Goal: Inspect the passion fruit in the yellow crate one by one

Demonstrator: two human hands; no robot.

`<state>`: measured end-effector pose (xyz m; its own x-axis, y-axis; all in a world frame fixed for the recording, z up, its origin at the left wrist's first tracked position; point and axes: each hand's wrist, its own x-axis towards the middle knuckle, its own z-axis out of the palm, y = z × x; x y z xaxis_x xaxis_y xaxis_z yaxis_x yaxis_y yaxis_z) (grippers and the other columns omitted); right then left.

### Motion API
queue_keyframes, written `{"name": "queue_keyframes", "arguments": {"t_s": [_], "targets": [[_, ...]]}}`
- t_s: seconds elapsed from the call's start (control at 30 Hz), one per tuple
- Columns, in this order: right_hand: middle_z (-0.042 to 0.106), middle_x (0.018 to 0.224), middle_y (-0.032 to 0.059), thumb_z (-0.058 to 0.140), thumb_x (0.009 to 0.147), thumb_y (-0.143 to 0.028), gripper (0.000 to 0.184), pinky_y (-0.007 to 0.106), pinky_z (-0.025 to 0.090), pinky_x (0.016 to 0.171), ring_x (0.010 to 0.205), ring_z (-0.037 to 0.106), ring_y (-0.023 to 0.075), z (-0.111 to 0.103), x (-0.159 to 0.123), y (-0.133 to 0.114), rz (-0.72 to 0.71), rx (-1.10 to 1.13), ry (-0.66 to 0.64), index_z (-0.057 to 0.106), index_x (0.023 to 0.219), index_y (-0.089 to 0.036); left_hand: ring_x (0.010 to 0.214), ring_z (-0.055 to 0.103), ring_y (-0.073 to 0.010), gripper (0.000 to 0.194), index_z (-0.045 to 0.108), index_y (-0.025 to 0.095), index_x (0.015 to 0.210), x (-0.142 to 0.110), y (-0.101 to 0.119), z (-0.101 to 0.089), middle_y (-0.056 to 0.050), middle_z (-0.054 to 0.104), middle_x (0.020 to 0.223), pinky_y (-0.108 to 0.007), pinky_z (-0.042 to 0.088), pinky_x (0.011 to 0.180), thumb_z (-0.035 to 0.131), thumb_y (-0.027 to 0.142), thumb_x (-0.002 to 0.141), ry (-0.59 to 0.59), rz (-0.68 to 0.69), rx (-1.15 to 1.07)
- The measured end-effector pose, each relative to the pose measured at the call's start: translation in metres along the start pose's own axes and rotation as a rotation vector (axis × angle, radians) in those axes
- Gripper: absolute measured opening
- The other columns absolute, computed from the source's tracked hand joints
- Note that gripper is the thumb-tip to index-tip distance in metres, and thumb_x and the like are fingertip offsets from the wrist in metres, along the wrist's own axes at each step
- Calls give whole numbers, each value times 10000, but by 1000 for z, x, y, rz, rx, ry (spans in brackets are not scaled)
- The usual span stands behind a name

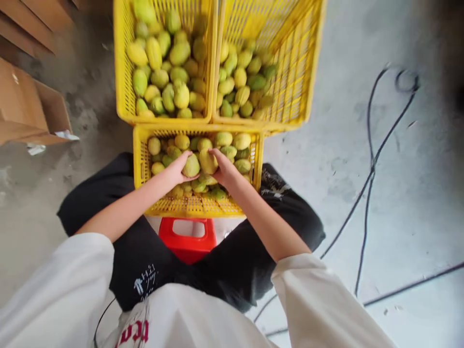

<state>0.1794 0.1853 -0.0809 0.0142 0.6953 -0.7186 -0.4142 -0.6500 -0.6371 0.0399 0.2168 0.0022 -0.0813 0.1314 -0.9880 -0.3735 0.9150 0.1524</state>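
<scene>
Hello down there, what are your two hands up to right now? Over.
Left hand: on a green-yellow fruit. Right hand: on a yellower fruit. Both over near crate. Nothing visibly blocking either hand.

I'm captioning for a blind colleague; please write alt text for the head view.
The wearer's left hand holds one yellow-green fruit, the right hand another fruit, over a yellow crate of similar fruit. Two more yellow crates of fruit stand beyond, cardboard boxes left, black cable right.
</scene>
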Motion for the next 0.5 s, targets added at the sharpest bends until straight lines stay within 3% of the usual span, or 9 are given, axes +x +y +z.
{"name": "queue_keyframes", "arguments": {"t_s": [0.1,0.2,0.33,0.5], "targets": [[740,841,35,845,905,-466,268,522,762,931,1112,825,354,4,7,-35,87,97,-2,664,986,-286,862,780,-229,108,741,268,1262,-12,22,10,-58,776,992,-331,756,742,700,280,1162,-90,25,-134],[802,1022,59,895,835,-501,359,514,777,1008,1229,816,350,-1,9,-71,-45,182,-30,686,1046,-299,825,772,-210,232,739,279,1397,-23,47,16,-65,810,1052,-300,750,730,623,307,1199,-213,161,-309],[825,1228,83,874,851,-507,344,518,746,1148,1386,799,333,-16,3,-101,-317,331,-74,690,1066,-311,1098,853,-206,419,683,308,1613,-30,72,8,-87,852,1304,-251,749,910,522,334,1227,-331,416,-523],[839,1316,82,762,921,-494,278,531,707,1188,1441,785,312,-21,-13,-114,-435,300,-58,745,1134,-316,1437,798,-180,612,551,341,1786,-31,79,-3,-92,775,1615,-225,691,1085,537,284,1177,-313,567,-500]]}}
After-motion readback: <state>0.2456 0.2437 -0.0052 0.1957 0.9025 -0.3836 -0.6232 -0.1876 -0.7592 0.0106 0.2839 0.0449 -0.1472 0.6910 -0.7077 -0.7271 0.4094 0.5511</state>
